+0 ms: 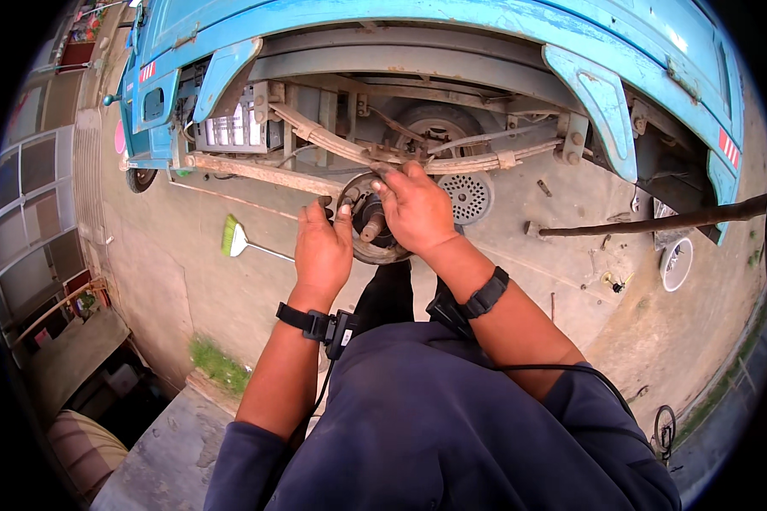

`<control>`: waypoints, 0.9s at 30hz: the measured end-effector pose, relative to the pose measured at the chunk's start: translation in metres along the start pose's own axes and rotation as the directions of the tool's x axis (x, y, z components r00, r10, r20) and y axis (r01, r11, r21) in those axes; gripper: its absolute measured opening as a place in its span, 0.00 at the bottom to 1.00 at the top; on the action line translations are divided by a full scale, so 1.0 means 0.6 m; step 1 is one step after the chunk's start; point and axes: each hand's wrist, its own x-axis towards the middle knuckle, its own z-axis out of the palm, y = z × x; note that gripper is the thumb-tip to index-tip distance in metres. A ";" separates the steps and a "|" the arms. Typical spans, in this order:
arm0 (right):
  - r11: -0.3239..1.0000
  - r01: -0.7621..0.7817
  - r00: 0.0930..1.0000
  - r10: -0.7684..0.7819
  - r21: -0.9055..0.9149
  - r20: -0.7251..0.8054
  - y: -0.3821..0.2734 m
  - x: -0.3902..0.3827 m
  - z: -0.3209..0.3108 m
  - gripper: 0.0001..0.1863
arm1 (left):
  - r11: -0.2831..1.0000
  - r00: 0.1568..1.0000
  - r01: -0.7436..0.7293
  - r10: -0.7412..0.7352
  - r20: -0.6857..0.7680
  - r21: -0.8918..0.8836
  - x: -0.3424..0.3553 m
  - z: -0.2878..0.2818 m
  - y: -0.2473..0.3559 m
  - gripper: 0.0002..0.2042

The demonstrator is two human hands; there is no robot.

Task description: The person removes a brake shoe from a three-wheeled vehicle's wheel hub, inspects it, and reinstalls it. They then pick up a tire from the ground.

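Observation:
My left hand (pixel 324 243), with curled fingers and blackened tips, is at the left rim of a rusty round brake plate (pixel 380 251) with a protruding shaft (pixel 372 226) in its middle. My right hand (pixel 418 209) has its fingers closed at the top of that plate, over some part that they hide. The plate sits under the leaf spring (pixel 324 136) of a raised blue vehicle (pixel 443 17). A round perforated metal disc (pixel 464 196) rests just right of the plate.
A green broom (pixel 234 234) lies left. A long bar (pixel 648 221) crosses from the right, near a white bucket (pixel 676 262) and scattered small parts (pixel 614 281). A wheel (pixel 426 119) is behind the spring; a building wall (pixel 89 170) and grass (pixel 217 358) are left.

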 end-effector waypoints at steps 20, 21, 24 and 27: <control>0.999 -0.042 0.995 0.040 0.018 0.087 0.000 0.006 -0.004 0.10 | 0.897 0.995 0.099 -0.076 0.070 -0.432 -0.005 0.036 -0.032 0.19; 0.999 -0.048 0.995 0.046 0.018 0.083 -0.001 0.005 -0.003 0.10 | 0.896 0.995 0.090 -0.064 0.075 -0.434 -0.004 0.036 -0.033 0.19; 0.999 -0.048 0.992 0.046 0.013 0.114 -0.004 0.005 -0.008 0.12 | 0.879 0.993 0.114 -0.104 0.048 -0.464 -0.008 0.051 -0.043 0.18; 0.999 -0.041 0.991 0.041 0.002 0.129 -0.004 0.005 -0.006 0.12 | 0.869 0.995 0.079 -0.098 -0.014 -0.489 -0.012 0.061 -0.046 0.18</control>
